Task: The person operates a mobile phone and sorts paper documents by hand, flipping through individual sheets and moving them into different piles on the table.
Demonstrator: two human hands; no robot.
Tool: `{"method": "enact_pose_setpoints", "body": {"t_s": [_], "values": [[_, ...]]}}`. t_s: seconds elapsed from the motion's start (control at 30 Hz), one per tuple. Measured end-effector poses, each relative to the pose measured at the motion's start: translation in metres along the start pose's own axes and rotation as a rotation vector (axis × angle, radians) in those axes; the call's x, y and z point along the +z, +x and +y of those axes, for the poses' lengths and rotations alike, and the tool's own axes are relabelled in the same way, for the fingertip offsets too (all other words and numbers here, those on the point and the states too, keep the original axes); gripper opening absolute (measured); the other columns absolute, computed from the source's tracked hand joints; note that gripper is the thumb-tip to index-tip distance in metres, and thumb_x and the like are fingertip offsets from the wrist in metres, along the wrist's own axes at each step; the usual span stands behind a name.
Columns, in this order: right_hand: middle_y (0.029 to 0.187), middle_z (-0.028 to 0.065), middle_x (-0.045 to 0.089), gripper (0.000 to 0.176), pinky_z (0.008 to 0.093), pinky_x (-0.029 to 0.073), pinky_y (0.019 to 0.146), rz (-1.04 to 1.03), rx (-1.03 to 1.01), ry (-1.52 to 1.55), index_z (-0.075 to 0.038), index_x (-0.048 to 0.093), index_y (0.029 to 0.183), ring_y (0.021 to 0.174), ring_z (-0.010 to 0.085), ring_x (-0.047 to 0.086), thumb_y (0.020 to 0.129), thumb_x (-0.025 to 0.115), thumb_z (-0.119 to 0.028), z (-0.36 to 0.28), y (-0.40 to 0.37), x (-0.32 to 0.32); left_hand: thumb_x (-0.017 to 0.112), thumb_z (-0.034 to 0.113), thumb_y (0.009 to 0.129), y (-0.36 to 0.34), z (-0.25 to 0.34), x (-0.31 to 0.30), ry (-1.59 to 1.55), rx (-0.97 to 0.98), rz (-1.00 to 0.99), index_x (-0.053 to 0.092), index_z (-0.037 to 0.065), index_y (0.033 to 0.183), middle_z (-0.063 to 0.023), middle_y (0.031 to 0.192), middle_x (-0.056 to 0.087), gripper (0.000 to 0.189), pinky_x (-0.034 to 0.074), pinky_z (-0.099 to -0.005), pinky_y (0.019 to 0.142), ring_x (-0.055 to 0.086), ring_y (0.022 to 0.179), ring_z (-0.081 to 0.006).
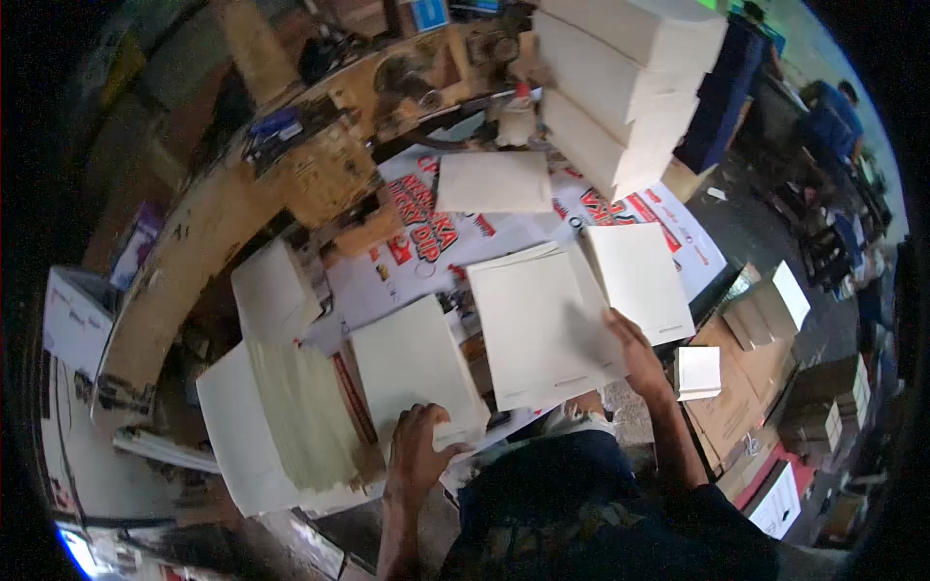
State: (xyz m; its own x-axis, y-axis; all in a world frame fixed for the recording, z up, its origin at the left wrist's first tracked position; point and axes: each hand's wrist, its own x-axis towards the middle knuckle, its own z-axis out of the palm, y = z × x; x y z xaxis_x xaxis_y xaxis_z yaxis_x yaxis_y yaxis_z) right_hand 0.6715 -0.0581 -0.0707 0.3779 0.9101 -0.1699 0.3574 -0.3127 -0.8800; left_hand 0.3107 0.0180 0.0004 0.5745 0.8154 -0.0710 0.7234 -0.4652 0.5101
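Observation:
My left hand (420, 443) rests on the near edge of a stack of white paper (412, 353), its thumb apart from the bent fingers. At the right edge of the middle pile of white sheets (538, 324) is my right hand (635, 355), its fingers closed on that edge. The sheets there look slightly fanned. Just beyond the right hand lies another white stack (639, 276), with small print along its near edge. To the left, a pile with pale greenish, fanned edges (305, 416) lies beside a white block of paper (276, 290).
A tall stack of white paper blocks (620, 97) rises at the back right. A printed banner (421, 218) covers the table, with a flat white stack (494, 182) on it. Cardboard (722, 412) at right bears a small white pad (697, 372). A person in blue (833, 121) is farther off.

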Motion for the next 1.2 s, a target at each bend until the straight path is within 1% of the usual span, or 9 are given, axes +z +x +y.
{"method": "enact_pose_setpoints", "body": {"t_s": [0.23,0.33,0.43,0.53,0.7,0.8,1.0,1.1,1.2], "values": [[0.122,0.0175,0.057,0.078,0.035,0.049,0.093,-0.06,-0.096,0.187,0.007,0.034,0.138,0.106,0.0242,0.059,0.08,0.077,-0.021,-0.066,-0.004,0.008,0.068,0.016,0.088,-0.02,-0.013,-0.016,-0.321,-0.163,0.221,0.063,-0.003,0.08,-0.0078,0.065,0.064,0.02,0.045,-0.0292,0.059,0.061,0.063,-0.0156],[0.115,0.0171,0.061,0.07,0.0326,0.052,0.087,0.029,0.095,0.633,0.004,0.034,0.14,0.099,0.0232,0.063,0.084,0.071,-0.017,-0.051,-0.004,0.022,0.07,0.015,0.086,-0.026,0.001,-0.036,-0.303,-0.679,0.18,0.068,-0.001,0.084,-0.0053,0.067,0.066,0.016,0.048,-0.0313,0.059,0.061,0.062,-0.0165],[0.115,0.0182,0.061,0.064,0.0338,0.051,0.089,0.073,0.177,0.818,0.002,0.033,0.141,0.1,0.0233,0.062,0.089,0.065,-0.018,-0.078,-0.019,0.031,0.067,0.021,0.09,-0.043,-0.035,-0.004,-0.415,-0.775,0.331,0.069,0.003,0.102,-0.0108,0.092,0.069,0.021,0.051,-0.0338,0.073,0.064,0.083,-0.0171],[0.118,0.018,0.06,0.064,0.0365,0.046,0.096,-0.02,0.056,0.441,0.001,0.025,0.145,0.105,0.0234,0.059,0.095,0.058,-0.022,-0.104,-0.029,0.058,0.052,0.04,0.097,-0.039,-0.078,0.039,-1.427,-0.247,1.045,0.057,0.006,0.127,-0.0208,0.125,0.055,0.046,0.044,-0.041,0.096,0.054,0.115,-0.0223],[0.13,0.0141,0.052,0.067,0.0326,0.04,0.099,-0.377,-0.058,0.496,-0.003,0.014,0.149,0.114,0.018,0.051,0.096,0.052,-0.017,-0.081,-0.023,0.168,0.04,0.058,0.094,-0.008,-0.096,0.004,0.03,-0.876,0.457,0.047,0.004,0.134,-0.0225,0.134,0.048,0.068,0.037,-0.0447,0.104,0.048,0.122,-0.0361],[0.145,0.0137,0.039,0.062,0.0295,0.039,0.101,-0.517,-0.213,0.554,-0.007,0.009,0.151,0.122,0.0183,0.049,0.098,0.041,-0.009,-0.072,-0.028,0.202,0.042,0.043,0.098,-0.004,-0.033,-0.039,0.065,-0.711,0.273,0.056,0.004,0.123,-0.0206,0.123,0.058,0.048,0.041,-0.0472,0.095,0.055,0.115,-0.0356],[0.14,0.0126,0.045,0.057,0.0373,0.043,0.101,-0.767,-0.129,0.991,-0.015,0.032,0.145,0.126,0.0257,0.046,0.094,0.055,-0.007,-0.142,-0.038,0.136,0.061,0.02,0.092,-0.039,-0.042,-0.081,0.216,-0.301,1.025,0.057,0.001,0.122,-0.0215,0.114,0.062,0.036,0.045,-0.0457,0.093,0.059,0.106,-0.039],[0.123,0.0141,0.061,0.006,0.0374,0.043,0.102,-0.374,-0.758,0.25,-0.002,0.062,0.086,0.123,0.028,0.051,0.084,0.067,-0.002,-0.187,0.021,0.059,0.055,0.021,0.095,-0.067,-0.068,-0.162,-0.123,-0.342,1.149,0.057,-0.004,0.118,-0.0171,0.105,0.063,0.034,0.049,-0.0397,0.084,0.062,0.095,-0.0298],[0.113,0.0117,0.065,0.013,0.0354,0.047,0.092,0.05,-0.969,0.042,-0.004,0.064,0.094,0.105,0.0232,0.062,0.081,0.068,-0.003,-0.235,0.076,-0.023,0.055,0.024,0.095,-0.086,-0.125,-0.194,0.075,-0.479,1.086,0.058,-0.004,0.115,-0.015,0.096,0.064,0.034,0.049,-0.0351,0.076,0.062,0.089,-0.0234]]}}
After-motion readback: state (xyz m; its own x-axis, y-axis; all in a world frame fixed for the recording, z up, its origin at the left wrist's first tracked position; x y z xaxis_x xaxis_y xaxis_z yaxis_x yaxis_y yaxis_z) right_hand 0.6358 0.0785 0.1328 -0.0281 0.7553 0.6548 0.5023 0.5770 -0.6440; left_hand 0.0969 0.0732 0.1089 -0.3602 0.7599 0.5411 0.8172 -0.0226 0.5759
